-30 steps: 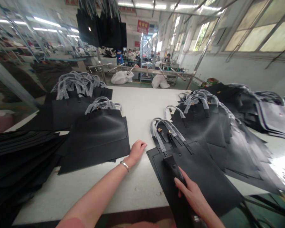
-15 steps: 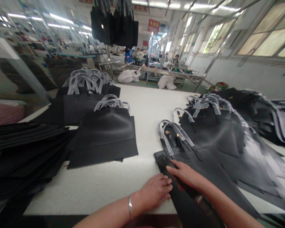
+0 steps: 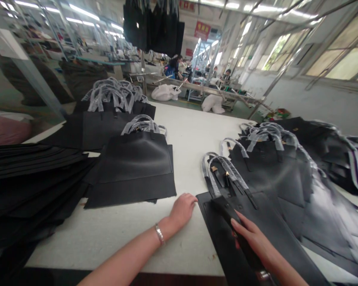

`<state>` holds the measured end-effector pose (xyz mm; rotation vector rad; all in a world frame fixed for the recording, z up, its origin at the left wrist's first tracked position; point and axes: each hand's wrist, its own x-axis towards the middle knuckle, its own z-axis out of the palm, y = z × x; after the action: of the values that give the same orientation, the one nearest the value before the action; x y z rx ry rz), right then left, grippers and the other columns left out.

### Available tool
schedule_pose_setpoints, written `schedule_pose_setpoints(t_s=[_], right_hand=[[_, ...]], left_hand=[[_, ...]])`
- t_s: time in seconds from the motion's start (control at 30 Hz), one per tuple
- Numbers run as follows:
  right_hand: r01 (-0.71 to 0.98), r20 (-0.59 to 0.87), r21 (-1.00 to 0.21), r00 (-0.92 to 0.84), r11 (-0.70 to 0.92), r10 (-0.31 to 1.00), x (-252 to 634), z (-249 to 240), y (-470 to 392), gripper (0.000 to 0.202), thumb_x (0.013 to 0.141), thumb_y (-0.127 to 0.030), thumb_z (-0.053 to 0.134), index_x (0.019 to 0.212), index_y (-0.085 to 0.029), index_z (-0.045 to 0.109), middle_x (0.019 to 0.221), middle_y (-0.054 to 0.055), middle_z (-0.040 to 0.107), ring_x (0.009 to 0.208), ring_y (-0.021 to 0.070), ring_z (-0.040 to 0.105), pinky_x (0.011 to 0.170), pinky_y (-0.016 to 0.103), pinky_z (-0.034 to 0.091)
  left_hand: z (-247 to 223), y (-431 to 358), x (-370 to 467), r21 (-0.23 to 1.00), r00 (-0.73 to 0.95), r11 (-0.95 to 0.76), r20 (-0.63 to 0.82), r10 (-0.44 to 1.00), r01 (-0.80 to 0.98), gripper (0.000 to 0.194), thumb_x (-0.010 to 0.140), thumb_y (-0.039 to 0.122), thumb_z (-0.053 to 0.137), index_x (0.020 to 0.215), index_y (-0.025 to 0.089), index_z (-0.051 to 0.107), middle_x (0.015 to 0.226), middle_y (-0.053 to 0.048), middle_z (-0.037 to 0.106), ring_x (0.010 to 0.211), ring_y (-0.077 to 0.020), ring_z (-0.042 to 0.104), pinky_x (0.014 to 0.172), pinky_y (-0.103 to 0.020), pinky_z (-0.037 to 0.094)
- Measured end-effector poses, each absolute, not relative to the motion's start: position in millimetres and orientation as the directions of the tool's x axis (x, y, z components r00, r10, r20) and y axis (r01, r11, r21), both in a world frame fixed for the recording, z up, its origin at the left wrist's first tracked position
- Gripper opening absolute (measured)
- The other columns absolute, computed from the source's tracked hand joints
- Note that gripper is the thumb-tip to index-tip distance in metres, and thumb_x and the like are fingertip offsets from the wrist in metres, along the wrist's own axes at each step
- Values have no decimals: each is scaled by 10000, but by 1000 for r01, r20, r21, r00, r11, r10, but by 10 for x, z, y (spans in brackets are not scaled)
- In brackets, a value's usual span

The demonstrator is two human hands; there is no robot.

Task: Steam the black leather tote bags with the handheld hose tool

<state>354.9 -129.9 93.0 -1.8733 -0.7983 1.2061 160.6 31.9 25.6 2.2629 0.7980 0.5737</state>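
Note:
My right hand [image 3: 247, 232] is wrapped round a long black tool [image 3: 238, 230], whose flat end rests on a black leather bag panel [image 3: 265, 222] near its top left corner. Plastic-wrapped handles [image 3: 226, 169] and two small gold-coloured fittings show at that panel's top. My left hand [image 3: 183, 208], with a silver bracelet at the wrist, is at the panel's upper left corner, its fingers pressed together; what the fingertips hold, if anything, is hidden.
Black bag panels with wrapped handles [image 3: 134, 159] lie at centre left, and a thick black stack [image 3: 26, 186] fills the far left. More black bags [image 3: 286, 171] overlap at right. Bags [image 3: 155, 31] hang overhead. A person [image 3: 173, 67] is in the background.
My left hand has moved up and left, from beside the tool to the panel's corner. The tool in my right hand has shifted slightly right over the panel. The camera view has tilted.

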Motion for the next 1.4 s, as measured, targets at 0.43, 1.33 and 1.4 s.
schedule_pose_setpoints(t_s=[0.43,1.33,1.4], right_hand=[[-118,-359,-931,474,-346,804,3593,671,-1517,740,846,-539,624,1413,-138,367,678,-26,599,538,136,543,569,271,418],[-59,-374,-910,545,-410,751,3689,796,-2014,999,721,-691,641,1459,-97,325,650,-26,601,517,167,562,544,294,422],[-64,-363,-914,567,-400,739,3692,776,-2039,1066,684,-726,649,1470,-94,305,652,-19,617,524,182,572,550,308,444]], left_hand=[[472,236,2144,709,673,-453,-41,739,541,288,640,231,828,790,138,601,954,-101,577,991,-293,536,880,-404,440],[827,368,1469,709,652,578,-219,726,-405,324,624,143,805,905,89,654,803,-44,659,644,-101,601,628,-187,495],[1127,405,1350,694,661,566,-172,730,-445,293,665,118,783,926,90,653,824,-48,663,663,-101,617,640,-173,507]])
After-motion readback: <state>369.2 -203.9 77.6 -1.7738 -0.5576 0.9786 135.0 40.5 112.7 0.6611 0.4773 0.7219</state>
